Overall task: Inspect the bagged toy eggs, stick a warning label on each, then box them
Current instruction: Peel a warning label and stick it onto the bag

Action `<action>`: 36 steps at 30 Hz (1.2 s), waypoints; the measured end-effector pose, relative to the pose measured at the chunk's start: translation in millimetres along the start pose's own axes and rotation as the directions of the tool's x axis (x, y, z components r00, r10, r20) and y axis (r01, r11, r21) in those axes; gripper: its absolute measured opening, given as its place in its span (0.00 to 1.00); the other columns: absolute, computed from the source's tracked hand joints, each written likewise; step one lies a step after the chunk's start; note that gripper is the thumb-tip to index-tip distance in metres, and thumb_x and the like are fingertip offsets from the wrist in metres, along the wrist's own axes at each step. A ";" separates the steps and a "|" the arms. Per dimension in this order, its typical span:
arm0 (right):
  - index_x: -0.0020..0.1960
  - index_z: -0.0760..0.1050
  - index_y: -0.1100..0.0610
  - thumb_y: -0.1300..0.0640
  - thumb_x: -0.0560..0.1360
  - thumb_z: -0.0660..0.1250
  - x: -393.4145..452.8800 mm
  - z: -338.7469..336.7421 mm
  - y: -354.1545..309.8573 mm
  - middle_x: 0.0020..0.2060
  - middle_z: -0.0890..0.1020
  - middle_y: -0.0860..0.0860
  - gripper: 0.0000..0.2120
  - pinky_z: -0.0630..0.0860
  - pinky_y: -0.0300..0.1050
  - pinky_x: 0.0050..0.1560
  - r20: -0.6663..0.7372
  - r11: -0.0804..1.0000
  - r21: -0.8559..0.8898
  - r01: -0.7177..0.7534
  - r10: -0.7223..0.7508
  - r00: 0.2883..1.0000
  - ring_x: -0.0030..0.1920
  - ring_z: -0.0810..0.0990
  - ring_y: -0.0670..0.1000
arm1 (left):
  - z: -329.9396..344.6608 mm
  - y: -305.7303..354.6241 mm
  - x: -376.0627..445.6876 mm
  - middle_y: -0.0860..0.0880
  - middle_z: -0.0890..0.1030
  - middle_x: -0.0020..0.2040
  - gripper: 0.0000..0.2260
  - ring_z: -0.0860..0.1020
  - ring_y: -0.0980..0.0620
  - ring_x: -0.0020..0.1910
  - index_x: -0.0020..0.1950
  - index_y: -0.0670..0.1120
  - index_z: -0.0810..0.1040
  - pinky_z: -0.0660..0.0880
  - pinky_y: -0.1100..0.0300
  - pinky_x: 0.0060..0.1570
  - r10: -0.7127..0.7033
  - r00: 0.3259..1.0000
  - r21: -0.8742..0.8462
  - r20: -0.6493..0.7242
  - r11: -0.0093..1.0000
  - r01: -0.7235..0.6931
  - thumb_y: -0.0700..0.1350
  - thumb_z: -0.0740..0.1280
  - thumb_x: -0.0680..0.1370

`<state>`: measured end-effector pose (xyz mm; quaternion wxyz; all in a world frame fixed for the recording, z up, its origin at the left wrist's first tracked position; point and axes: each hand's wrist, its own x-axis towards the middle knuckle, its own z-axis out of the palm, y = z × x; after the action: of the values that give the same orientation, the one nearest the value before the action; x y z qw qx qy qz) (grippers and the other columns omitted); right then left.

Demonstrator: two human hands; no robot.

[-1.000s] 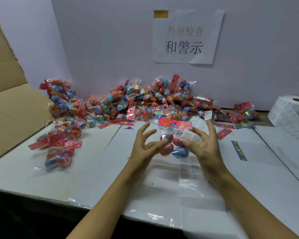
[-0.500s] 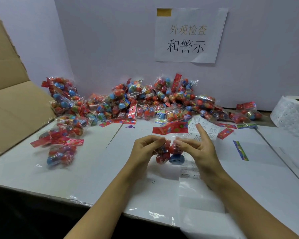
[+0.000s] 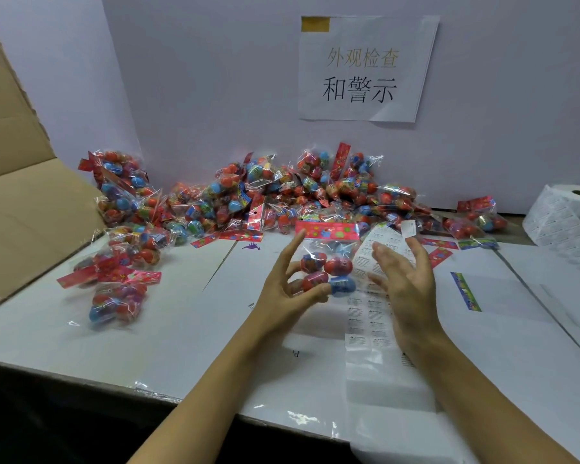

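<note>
Label strip [image 3: 369,316] flat on the white table [image 3: 148,346], left hand [image 3: 282,289] pinching, apparently by thumb and fingertips, the bag of toy eggs [image 3: 327,266], right hand [image 3: 406,283] spread beside it holding nothing, stray bags [image 3: 121,283] left, heap of bagged eggs [image 3: 282,199] behind, cardboard box [image 3: 24,209] far left, label roll [image 3: 570,216] far right, wall sign [image 3: 365,68].

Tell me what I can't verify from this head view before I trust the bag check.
- Small print on the white label strip: too small to read.
- Back of the clear bag of red and blue toy eggs held in the left hand: faces away from the camera.
- Whether the right hand touches the bag: blurred.
- White label roll: cut off by the right edge.
- Brown cardboard box: interior out of view, left edge.
</note>
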<state>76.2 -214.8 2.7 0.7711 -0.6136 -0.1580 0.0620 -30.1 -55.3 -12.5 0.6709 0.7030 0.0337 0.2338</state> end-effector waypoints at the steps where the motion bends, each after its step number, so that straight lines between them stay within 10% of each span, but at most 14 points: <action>1: 0.67 0.71 0.46 0.49 0.78 0.71 0.4 -0.8 -0.1 0.60 0.82 0.46 0.19 0.82 0.44 0.53 -0.006 1.000 -0.009 0.027 -0.027 1.000 0.55 0.84 0.45 | 0.4 0.5 0.3 0.52 0.78 0.66 0.30 0.83 0.48 0.60 0.71 0.65 0.73 0.82 0.55 0.52 0.022 1.000 0.007 -0.007 1.000 -0.022 0.42 0.76 0.76; 4: 0.53 0.82 0.49 0.57 0.78 0.71 -0.7 -2.8 1.2 0.59 0.82 0.45 0.05 0.81 0.44 0.55 0.031 0.991 -0.084 0.103 -0.101 0.994 0.60 0.81 0.47 | 2.1 1.1 0.5 0.44 0.78 0.67 0.15 0.81 0.44 0.64 0.63 0.47 0.83 0.80 0.52 0.60 0.057 0.998 0.055 -0.009 0.997 -0.056 0.38 0.75 0.77; 8: 0.53 0.83 0.62 0.58 0.75 0.73 -4.6 -2.8 -0.3 0.51 0.83 0.36 0.09 0.80 0.34 0.48 0.173 0.967 -0.173 0.187 -0.157 0.972 0.54 0.81 0.37 | 2.5 5.0 -2.0 0.43 0.78 0.65 0.17 0.83 0.48 0.58 0.61 0.44 0.83 0.80 0.59 0.55 0.114 0.992 0.054 -0.047 0.992 -0.112 0.35 0.78 0.73; 15: 0.37 0.84 0.54 0.59 0.73 0.76 -14.2 1.7 -2.5 0.57 0.79 0.43 0.06 0.77 0.56 0.60 0.249 0.913 -0.313 0.262 -0.188 0.950 0.66 0.74 0.51 | 2.7 3.6 -1.7 0.49 0.77 0.63 0.19 0.83 0.52 0.58 0.60 0.48 0.83 0.80 0.64 0.52 0.174 0.983 0.084 -0.056 0.982 -0.169 0.38 0.80 0.71; 22: 0.37 0.85 0.54 0.58 0.72 0.77 -15.1 2.1 -2.6 0.55 0.79 0.44 0.06 0.76 0.48 0.56 0.251 0.885 -0.356 0.299 -0.218 0.943 0.64 0.73 0.49 | 2.5 2.8 -1.1 0.62 0.77 0.59 0.15 0.82 0.54 0.58 0.54 0.59 0.84 0.79 0.66 0.51 0.184 0.981 0.089 -0.068 0.980 -0.178 0.44 0.80 0.71; 36: 0.40 0.86 0.53 0.56 0.72 0.77 -14.8 3.5 -0.5 0.53 0.78 0.45 0.03 0.76 0.41 0.51 0.251 0.870 -0.380 0.315 -0.231 0.940 0.61 0.74 0.48 | 2.6 3.9 -0.6 0.47 0.75 0.63 0.14 0.80 0.56 0.60 0.55 0.51 0.84 0.78 0.66 0.53 0.219 0.970 0.166 -0.104 0.966 -0.200 0.36 0.77 0.74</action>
<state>61.0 -216.0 1.4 0.6047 -0.7251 -0.3286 -0.0227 -30.6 -58.4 -8.9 0.5827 0.7368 0.0179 0.3425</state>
